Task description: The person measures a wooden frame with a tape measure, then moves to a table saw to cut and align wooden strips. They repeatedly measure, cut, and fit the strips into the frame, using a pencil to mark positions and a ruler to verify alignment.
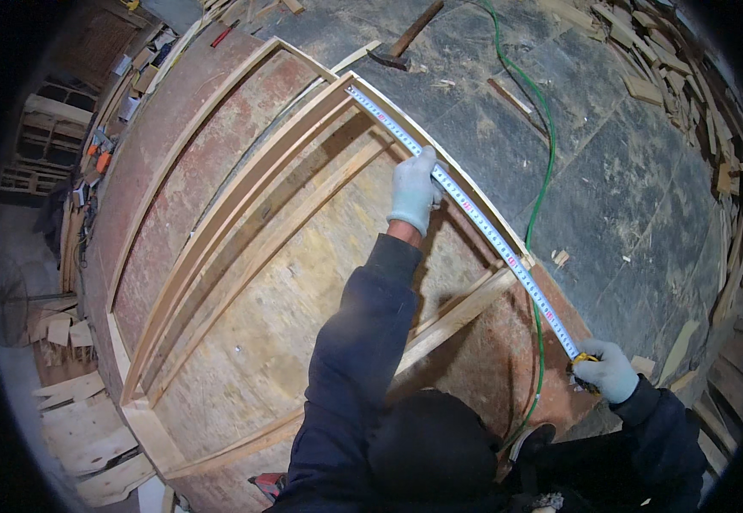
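Observation:
A white tape measure blade [471, 205] runs stretched along the outer side of a pale wooden frame [192, 244], from its far corner past its near right corner. My left hand [412, 190], in a light grey glove, is closed on the blade about a third of the way down and rests at the frame's edge. At the blade's near end my right hand [612, 373], also gloved, grips the yellow and black tape measure case [586, 362], which sits beyond the frame. The fingers partly hide the case. Several wooden slats lie inside the frame.
A hammer [405, 38] lies beyond the frame's far corner. A green hose [551, 154] crosses the grey surface and passes under the blade. Wood offcuts [645, 51] pile up along the right, and boards [89, 436] lie at lower left.

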A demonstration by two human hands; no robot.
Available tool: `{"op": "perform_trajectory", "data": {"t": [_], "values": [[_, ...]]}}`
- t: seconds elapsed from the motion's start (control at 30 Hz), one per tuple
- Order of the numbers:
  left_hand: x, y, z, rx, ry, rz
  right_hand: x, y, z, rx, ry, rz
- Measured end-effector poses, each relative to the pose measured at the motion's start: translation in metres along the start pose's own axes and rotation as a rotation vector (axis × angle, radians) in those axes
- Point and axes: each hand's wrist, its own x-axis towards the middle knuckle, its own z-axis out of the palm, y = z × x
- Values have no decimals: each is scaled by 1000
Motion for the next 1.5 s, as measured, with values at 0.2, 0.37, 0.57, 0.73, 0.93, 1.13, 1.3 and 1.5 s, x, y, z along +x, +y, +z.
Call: {"op": "perform_trajectory", "data": {"t": [0.2, 0.37, 0.57, 0.73, 0.93, 1.13, 1.3, 1.5], "values": [[16, -4, 2, 12, -5, 75, 12, -5, -11, -113, 66, -58], [16, 0, 1, 197, -14, 108, 18, -12, -20, -192, 51, -75], [14, 2, 2, 223, 3, 100, 20, -13, -17, -182, 56, -59], [18, -2, 1, 173, -4, 90, 22, -5, -14, -152, 51, -78], [19, -3, 0, 181, 0, 85, 27, 4, -13, -143, 41, -56], [18, -2, -1, 178, -14, 97, 29, 4, -14, -121, 28, -64], [16, -1, -1, 177, -17, 92, 31, 4, -15, -177, 27, -80], [13, 1, 1, 163, -30, 97, 34, 4, -16, -148, 19, -51]]}}
